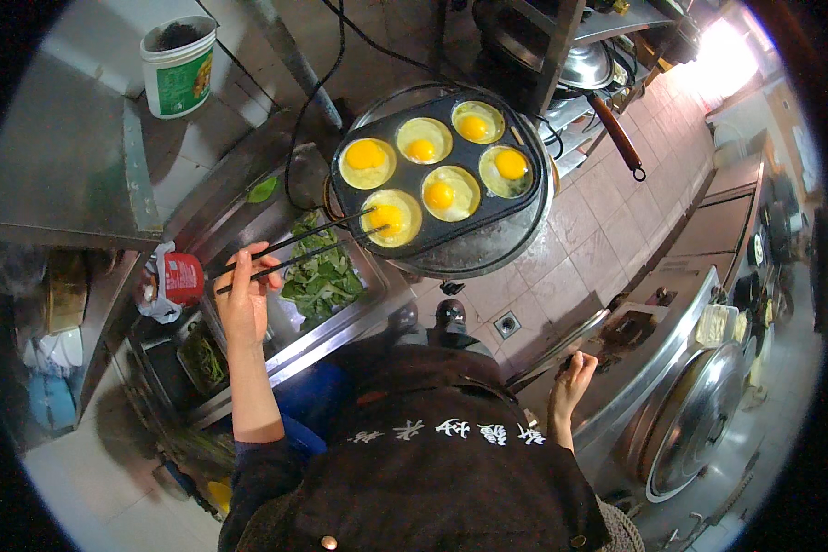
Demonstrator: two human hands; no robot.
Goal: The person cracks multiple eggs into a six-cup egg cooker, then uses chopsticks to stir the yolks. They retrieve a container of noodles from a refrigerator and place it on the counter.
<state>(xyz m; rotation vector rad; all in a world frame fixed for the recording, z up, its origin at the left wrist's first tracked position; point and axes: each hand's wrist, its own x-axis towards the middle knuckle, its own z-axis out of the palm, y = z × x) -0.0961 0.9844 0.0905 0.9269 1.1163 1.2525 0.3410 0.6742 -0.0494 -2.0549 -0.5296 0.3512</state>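
My left hand (247, 293) holds a pair of dark chopsticks (297, 243), their tips over the yolk of the egg nearest me. Six cracked eggs, yolks whole in pale whites, lie in the round wells of a black multi-well pan (414, 238). That pan rests on a round metal surface (500, 250). Low on the right, my right hand (576, 383) is closed on a flat metal piece (559, 345), seen nearly edge-on; its exact kind is unclear. Left of the pan, green leaves (324, 279) lie in a metal sink or tray (376, 303).
A white bucket (179, 83) with a green label stands at upper left, and a red container (183, 279) sits by my left hand. A wok's wooden handle (614, 131) juts from the rack. At right is a metal counter with a large lidded pot (697, 421). Black cables hang near the pan.
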